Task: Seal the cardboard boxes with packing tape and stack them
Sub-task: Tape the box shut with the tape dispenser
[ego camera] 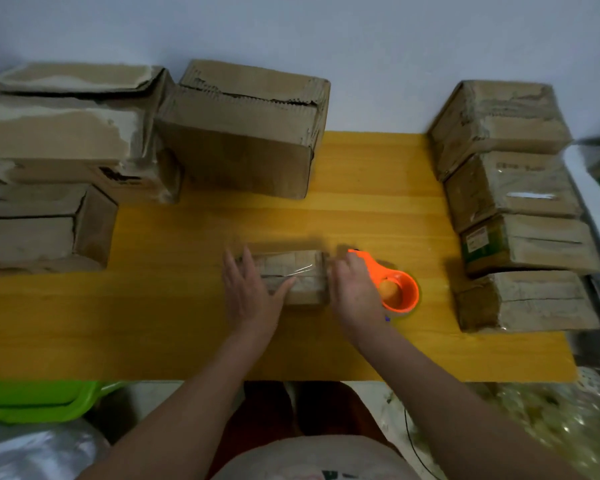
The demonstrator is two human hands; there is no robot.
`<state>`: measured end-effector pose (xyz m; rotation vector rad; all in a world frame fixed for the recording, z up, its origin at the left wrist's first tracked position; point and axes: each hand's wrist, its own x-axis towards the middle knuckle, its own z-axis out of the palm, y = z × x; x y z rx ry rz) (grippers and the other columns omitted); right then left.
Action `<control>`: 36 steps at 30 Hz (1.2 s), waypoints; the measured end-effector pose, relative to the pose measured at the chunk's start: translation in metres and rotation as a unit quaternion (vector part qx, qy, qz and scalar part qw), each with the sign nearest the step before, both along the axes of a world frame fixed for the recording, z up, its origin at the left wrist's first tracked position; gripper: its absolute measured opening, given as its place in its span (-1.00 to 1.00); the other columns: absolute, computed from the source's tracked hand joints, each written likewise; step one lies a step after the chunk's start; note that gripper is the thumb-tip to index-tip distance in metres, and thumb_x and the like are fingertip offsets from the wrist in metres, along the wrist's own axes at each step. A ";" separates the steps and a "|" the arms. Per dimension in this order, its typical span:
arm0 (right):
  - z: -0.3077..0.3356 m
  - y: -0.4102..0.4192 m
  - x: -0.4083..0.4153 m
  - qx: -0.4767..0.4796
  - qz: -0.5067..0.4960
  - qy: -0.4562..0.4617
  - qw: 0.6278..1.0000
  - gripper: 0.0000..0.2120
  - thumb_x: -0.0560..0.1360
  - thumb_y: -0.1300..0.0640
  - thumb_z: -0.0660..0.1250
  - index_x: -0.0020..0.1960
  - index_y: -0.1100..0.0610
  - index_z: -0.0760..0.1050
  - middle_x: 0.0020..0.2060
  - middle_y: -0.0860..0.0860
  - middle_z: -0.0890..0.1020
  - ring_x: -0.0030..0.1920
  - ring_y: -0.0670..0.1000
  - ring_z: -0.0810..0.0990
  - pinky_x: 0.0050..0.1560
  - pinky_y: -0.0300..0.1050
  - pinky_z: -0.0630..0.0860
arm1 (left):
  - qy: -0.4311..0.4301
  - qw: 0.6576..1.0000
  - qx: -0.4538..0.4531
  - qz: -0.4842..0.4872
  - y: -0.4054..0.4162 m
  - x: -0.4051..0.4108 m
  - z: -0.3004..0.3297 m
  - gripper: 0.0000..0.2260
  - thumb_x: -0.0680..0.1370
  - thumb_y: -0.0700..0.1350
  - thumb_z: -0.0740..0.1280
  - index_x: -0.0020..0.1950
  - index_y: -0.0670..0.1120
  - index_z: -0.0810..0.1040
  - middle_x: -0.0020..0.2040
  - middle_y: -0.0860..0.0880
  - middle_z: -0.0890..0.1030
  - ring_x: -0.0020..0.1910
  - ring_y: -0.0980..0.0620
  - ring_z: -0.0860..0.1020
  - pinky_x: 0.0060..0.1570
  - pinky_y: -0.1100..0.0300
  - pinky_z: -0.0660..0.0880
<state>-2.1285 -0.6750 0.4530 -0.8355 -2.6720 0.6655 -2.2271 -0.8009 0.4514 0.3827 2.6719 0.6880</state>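
our left hand presses flat with fingers spread on the small cardboard box while our right hand grips the orange tape dispenser just beside it.

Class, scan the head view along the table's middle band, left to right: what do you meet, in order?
Low box at left edge → left hand → small box being taped → right hand → orange tape dispenser → stack of boxes at right.
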 end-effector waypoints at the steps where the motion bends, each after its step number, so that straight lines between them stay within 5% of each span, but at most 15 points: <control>1: -0.002 -0.016 -0.009 -0.005 0.040 0.018 0.999 -0.66 0.53 0.14 0.10 0.09 0.30 0.55 0.00 0.24 0.59 0.02 0.24 0.58 0.15 -0.03 0.38 | -0.010 1.000 0.012 0.022 -0.002 0.001 0.002 -0.08 0.44 0.19 0.43 0.60 -0.09 -0.03 0.60 -0.10 -0.10 0.55 -0.13 -0.05 0.48 -0.05 0.07; 5: -0.016 -0.067 -0.032 0.006 0.121 -0.019 0.992 -0.48 0.65 0.04 -0.08 0.19 0.33 0.55 0.16 0.21 0.61 0.20 0.19 0.58 0.20 0.15 0.51 | -0.057 0.990 0.082 0.100 -0.011 -0.005 0.000 -0.21 0.47 -0.14 0.46 0.58 -0.10 0.07 0.55 -0.12 0.19 0.51 -0.10 0.16 0.42 0.04 0.19; 7: -0.021 -0.074 -0.033 0.011 0.129 -0.062 0.990 -0.38 0.65 -0.03 -0.20 0.26 0.31 0.51 0.24 0.18 0.56 0.30 0.16 0.50 0.26 0.16 0.46 | -0.091 0.981 0.118 0.125 -0.018 -0.010 -0.004 -0.25 0.47 -0.12 0.47 0.56 -0.08 0.16 0.49 -0.10 0.33 0.44 -0.09 0.31 0.36 0.06 0.29; 10: -0.030 -0.068 -0.024 0.045 0.131 -0.115 0.984 -0.43 0.65 -0.06 -0.13 0.34 0.28 0.44 0.34 0.16 0.48 0.38 0.13 0.42 0.31 0.10 0.43 | -0.144 0.968 0.149 0.142 -0.021 -0.017 -0.005 -0.24 0.44 -0.03 0.50 0.55 -0.03 0.21 0.41 -0.07 0.43 0.35 -0.09 0.42 0.29 0.04 0.41; 17: -0.031 -0.077 -0.032 0.086 -0.049 -0.169 0.981 -0.39 0.55 -0.08 0.00 0.34 0.35 0.40 0.36 0.27 0.42 0.39 0.22 0.38 0.39 0.06 0.21 | -0.201 0.948 0.194 0.154 -0.026 -0.027 -0.009 -0.29 0.46 -0.05 0.49 0.54 -0.04 0.25 0.36 -0.06 0.48 0.28 -0.06 0.48 0.26 0.03 0.47; 20: -0.027 -0.076 -0.039 0.040 -0.125 -0.132 0.982 -0.42 0.58 -0.05 0.04 0.40 0.37 0.31 0.43 0.28 0.31 0.46 0.24 0.26 0.42 0.06 0.25 | -0.217 0.940 0.214 0.154 -0.029 -0.031 -0.011 -0.35 0.47 -0.07 0.48 0.51 -0.04 0.31 0.32 -0.05 0.51 0.25 -0.05 0.51 0.23 0.05 0.48; 23: -0.025 -0.066 -0.042 -0.071 -0.148 -0.070 0.984 -0.42 0.62 0.05 0.15 0.52 0.29 0.07 0.53 0.19 0.10 0.54 0.13 0.05 0.50 -0.06 0.06 | -0.233 0.931 0.229 0.160 -0.029 -0.033 -0.012 -0.39 0.49 -0.08 0.46 0.50 -0.02 0.32 0.31 -0.03 0.52 0.20 -0.02 0.51 0.18 0.09 0.50; 27: -0.013 -0.057 -0.041 -0.183 -0.187 0.019 0.965 -0.39 0.56 0.14 0.29 0.53 0.17 0.11 0.42 0.10 0.38 0.41 0.09 0.33 0.32 -0.15 0.25 | -0.266 0.918 0.254 0.150 -0.029 -0.035 -0.015 -0.44 0.52 -0.07 0.43 0.49 -0.02 0.34 0.28 -0.04 0.54 0.11 0.02 0.50 0.02 0.19 0.45; 32: -0.010 -0.051 -0.042 -0.215 -0.204 -0.023 0.955 -0.51 0.61 0.05 0.18 0.50 0.13 0.20 0.28 0.16 0.52 0.29 0.19 0.47 0.18 -0.01 0.39 | -0.287 0.922 0.230 0.120 -0.033 -0.036 -0.014 -0.56 0.60 0.01 0.29 0.47 0.01 0.35 0.29 -0.05 0.52 0.09 0.01 0.47 0.04 0.20 0.36; 36: -0.008 -0.039 -0.044 -0.222 -0.231 -0.099 0.942 -0.63 0.65 0.01 0.02 0.26 0.22 0.43 0.11 0.28 0.59 0.16 0.32 0.51 0.05 0.08 0.42 | -0.328 0.926 0.127 0.135 -0.030 -0.044 -0.007 -0.52 0.67 0.16 -0.02 0.47 -0.06 0.34 0.36 -0.13 0.44 0.32 -0.16 0.42 0.10 0.13 0.34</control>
